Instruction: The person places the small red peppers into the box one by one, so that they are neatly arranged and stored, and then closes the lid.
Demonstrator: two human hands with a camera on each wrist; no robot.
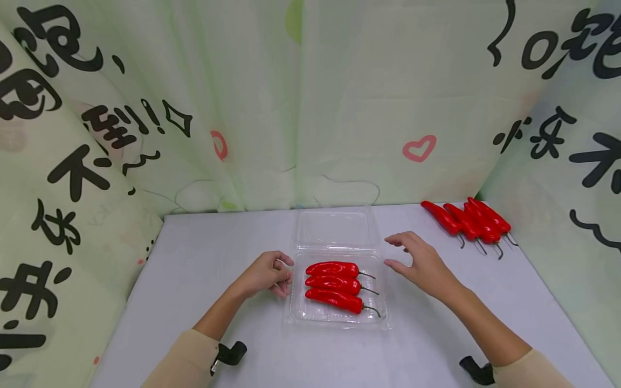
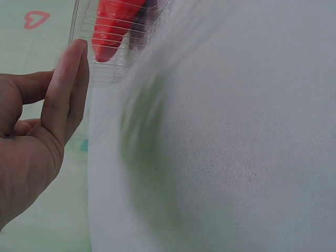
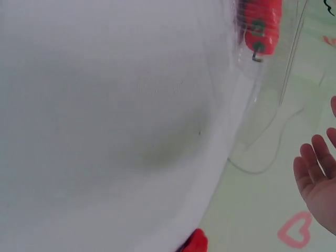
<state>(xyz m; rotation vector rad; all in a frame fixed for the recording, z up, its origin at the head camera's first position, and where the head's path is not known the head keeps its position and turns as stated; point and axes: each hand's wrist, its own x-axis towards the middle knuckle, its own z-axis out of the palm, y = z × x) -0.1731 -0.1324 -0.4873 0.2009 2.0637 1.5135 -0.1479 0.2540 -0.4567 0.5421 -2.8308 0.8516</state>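
Note:
Three red chili peppers with green stems lie in a row in a clear plastic clamshell box [image 1: 301,317]; the middle pepper [image 1: 332,284] is parallel to the others. The box's lid [image 1: 336,230] is folded back, away from the person. At the box's left side is my left hand [image 1: 266,275], fingertips right at the rim and holding nothing. Its fingers [image 2: 63,94] look fairly straight in the left wrist view. My right hand [image 1: 424,265] hovers just right of the box, thumb and fingers spread apart with nothing between them.
Several more red chili peppers [image 1: 480,222] lie in a cluster at the table's back right corner. The white table [image 1: 194,280] is enclosed at the back and both sides by pale green curtains [image 1: 339,108] with black lettering and pink hearts.

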